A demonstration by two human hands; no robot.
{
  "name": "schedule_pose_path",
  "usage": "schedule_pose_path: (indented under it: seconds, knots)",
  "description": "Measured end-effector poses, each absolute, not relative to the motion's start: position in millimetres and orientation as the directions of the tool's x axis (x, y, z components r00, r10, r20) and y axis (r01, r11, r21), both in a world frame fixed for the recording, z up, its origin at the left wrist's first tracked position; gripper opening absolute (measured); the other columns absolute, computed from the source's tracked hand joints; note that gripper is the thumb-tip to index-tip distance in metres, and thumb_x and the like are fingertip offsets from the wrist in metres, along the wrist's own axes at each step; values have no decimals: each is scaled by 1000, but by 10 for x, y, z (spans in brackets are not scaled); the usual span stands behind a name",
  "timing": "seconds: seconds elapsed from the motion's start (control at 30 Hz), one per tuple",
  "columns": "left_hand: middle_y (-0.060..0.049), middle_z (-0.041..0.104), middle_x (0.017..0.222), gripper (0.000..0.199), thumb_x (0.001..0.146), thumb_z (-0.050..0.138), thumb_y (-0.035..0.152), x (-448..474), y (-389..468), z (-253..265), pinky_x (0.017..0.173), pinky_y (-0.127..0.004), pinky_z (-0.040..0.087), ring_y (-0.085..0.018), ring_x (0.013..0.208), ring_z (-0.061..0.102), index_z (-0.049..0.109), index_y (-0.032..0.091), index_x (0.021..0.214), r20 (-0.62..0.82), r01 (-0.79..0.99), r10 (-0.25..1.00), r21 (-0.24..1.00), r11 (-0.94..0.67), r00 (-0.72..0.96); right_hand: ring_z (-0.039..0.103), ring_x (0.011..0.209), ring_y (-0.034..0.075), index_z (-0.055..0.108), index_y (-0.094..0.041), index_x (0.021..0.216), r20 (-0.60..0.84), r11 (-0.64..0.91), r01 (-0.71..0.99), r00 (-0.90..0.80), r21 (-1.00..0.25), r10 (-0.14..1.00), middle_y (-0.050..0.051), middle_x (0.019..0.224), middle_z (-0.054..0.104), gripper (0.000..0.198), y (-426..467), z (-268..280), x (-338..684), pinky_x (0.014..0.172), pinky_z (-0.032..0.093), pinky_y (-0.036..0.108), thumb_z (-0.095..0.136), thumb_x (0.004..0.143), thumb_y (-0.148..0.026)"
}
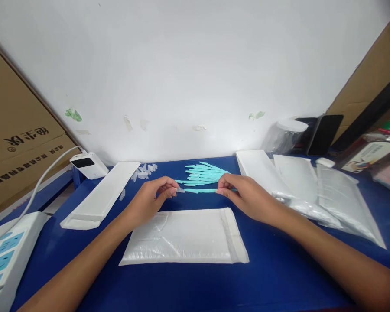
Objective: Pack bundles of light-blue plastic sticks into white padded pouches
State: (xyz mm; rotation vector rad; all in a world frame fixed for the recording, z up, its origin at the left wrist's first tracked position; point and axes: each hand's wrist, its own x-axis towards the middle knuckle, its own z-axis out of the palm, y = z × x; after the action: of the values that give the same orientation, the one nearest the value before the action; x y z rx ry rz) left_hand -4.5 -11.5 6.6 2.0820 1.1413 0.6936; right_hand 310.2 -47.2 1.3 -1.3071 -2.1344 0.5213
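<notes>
My right hand [235, 188] pinches the right end of a slim turquoise stick [199, 190], held level just above the table. At the stick's left end, my left hand [160, 190] is closed on a small clear plastic cap [180, 190]. The cap meets the stick's tip; I cannot tell how far it covers it. Right behind lies a fanned pile of similar turquoise sticks [201, 173]. Several loose clear caps [143, 172] are scattered behind my left hand, with one apart [122, 194]. A white padded mailer [182, 238] lies flat in front of my hands.
Another white mailer [100, 195] lies at left, beside a white device [89, 165] on a cable and a power strip [16, 255]. On the right are several plastic-wrapped white packs [341, 199], a lidded jar [289, 134], a phone [325, 134] and a bottle [370, 149]. A wall stands behind.
</notes>
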Motion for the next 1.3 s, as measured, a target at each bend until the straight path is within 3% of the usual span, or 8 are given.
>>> schedule_pose_path:
  seconds: [0.37, 0.6, 0.7, 0.77, 0.83, 0.9, 1.13, 1.3]
  knots:
    - [-2, 82, 99, 24, 102, 65, 46, 38, -213, 90, 69, -31, 51, -22, 92, 76, 72, 28, 115, 214, 547, 866, 700, -458, 452, 60, 73, 18, 60, -24, 93, 241, 442, 634, -381, -634, 893, -1, 84, 68, 18, -517, 29, 3044, 65, 43, 31, 57, 108, -33]
    - [-1, 83, 96, 24, 101, 67, 46, 145, -307, 102, 76, -32, 55, -21, 84, 76, 71, 28, 117, 221, 527, 840, 693, -492, 495, 65, 82, 19, 57, -24, 106, 222, 516, 609, -493, -603, 841, 4, 97, 71, 15, -597, -20, 2944, 71, 47, 32, 45, 113, -30]
    - [-4, 82, 107, 36, 102, 61, 55, -29, -219, 211, 80, -35, 55, -25, 95, 75, 69, 29, 126, 225, 671, 834, 506, -541, 503, 71, 95, 26, 58, -23, 124, 145, 493, 698, -497, -520, 856, 11, 118, 74, 26, -610, -29, 2927, 76, 52, 37, 40, 114, -39]
    - [-9, 80, 110, 38, 101, 56, 57, -309, -94, 301, 85, -40, 53, -31, 99, 73, 72, 25, 115, 260, 813, 856, 282, -510, 447, 73, 99, 30, 55, -21, 137, 124, 446, 783, -438, -435, 890, 14, 123, 75, 38, -564, -52, 2927, 77, 54, 39, 44, 112, -48]
    - [-13, 79, 103, 35, 95, 60, 53, -674, 55, 361, 78, -41, 51, -35, 93, 73, 74, 23, 107, 180, 927, 924, 110, -359, 337, 75, 97, 31, 50, -20, 148, 141, 394, 850, -368, -349, 919, 13, 117, 78, 46, -473, -94, 2934, 77, 54, 39, 48, 111, -48]
    - [-12, 78, 94, 31, 83, 68, 51, -1023, 195, 367, 66, -38, 47, -35, 81, 72, 75, 24, 97, 8, 982, 983, 49, -184, 184, 76, 98, 31, 52, -20, 148, 164, 364, 887, -330, -283, 930, 12, 112, 80, 41, -363, -144, 2942, 79, 53, 37, 49, 112, -39]
    - [-4, 75, 79, 26, 65, 70, 41, -1294, 377, 224, 62, -31, 44, -28, 73, 70, 72, 26, 87, -172, 978, 974, 175, -116, 146, 75, 85, 29, 68, -19, 104, 178, 346, 905, -309, -247, 934, 11, 93, 79, 19, -221, -230, 2942, 66, 44, 32, 54, 109, -31]
    - [-4, 72, 74, 29, 69, 71, 51, -1066, 356, 237, 63, -32, 45, -27, 71, 68, 71, 24, 80, -185, 938, 953, 297, -180, 241, 77, 97, 29, 66, -21, 125, 201, 382, 873, -334, -302, 921, 9, 109, 81, 26, -263, -236, 2917, 75, 49, 33, 54, 110, -38]
